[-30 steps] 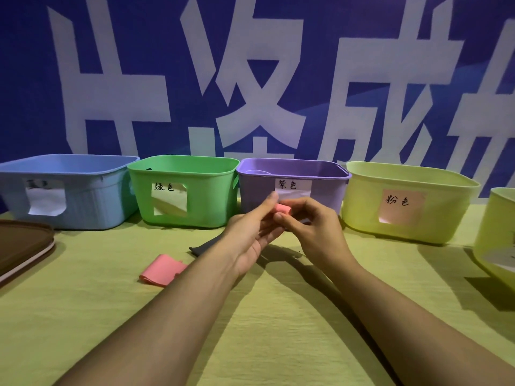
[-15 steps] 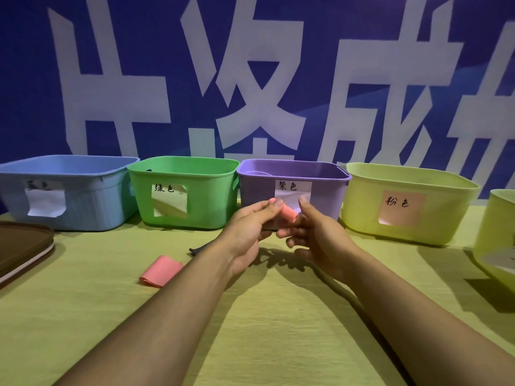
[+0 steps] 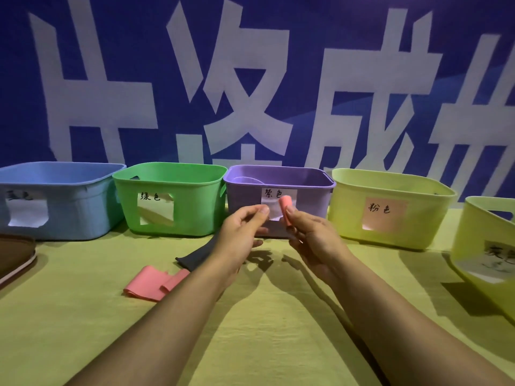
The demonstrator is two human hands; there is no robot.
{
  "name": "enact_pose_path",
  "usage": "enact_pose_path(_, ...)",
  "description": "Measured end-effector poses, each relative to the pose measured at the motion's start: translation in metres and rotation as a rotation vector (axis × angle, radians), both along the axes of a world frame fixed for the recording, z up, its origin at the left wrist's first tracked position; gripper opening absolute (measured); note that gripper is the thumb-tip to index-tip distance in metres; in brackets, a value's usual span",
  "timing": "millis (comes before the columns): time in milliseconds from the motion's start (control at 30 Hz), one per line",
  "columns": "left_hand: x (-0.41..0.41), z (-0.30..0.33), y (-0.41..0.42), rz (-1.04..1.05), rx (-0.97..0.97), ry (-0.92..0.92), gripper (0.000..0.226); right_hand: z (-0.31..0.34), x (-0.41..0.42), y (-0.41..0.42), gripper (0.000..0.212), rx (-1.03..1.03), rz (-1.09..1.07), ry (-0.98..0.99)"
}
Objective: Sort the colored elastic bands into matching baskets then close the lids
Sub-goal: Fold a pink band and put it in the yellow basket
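The right hand has its fingers pinched on a rolled pink band. The left hand is beside it, fingers bent and holding nothing. Just behind sits the purple basket. The band could drop there by mistake, since the pink-label basket is farther right.

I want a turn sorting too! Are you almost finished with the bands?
Not yet. One band already seems to lie in the purple basket. The right hand holds a rolled pink band, near the basket with the pink label. Another pink band and a dark band wait on the table, and no basket has its lid on.
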State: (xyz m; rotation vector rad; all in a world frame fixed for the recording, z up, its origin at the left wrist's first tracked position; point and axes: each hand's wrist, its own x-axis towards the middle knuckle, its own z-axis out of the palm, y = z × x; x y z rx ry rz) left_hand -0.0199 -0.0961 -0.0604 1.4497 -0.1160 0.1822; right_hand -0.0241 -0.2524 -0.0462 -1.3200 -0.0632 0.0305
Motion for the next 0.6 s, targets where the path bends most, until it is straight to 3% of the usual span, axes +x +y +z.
enact_pose_path(167, 0.002, -0.004, -0.006, 0.075, 0.138, -0.132, 0.014, 0.027, 0.001, -0.017, 0.027, -0.23, -0.327, -0.202)
enact_pose_path(267, 0.004, -0.007, -0.006, 0.102, 0.172, -0.165, 0.007, 0.056, 0.011, -0.042, 0.021, -0.354, -0.383, -0.248)
enact_pose_path(433, 0.006, -0.01, -0.003, 0.139, 0.165, -0.172, 0.007, 0.1, 0.051, -0.098, 0.032, -0.677, -0.457, -0.181)
enact_pose_path(600, 0.003, -0.009, -0.002, 0.135, 0.192, -0.191, 0.011, 0.12, 0.084, -0.128, 0.042, -1.062, -0.456, 0.01)
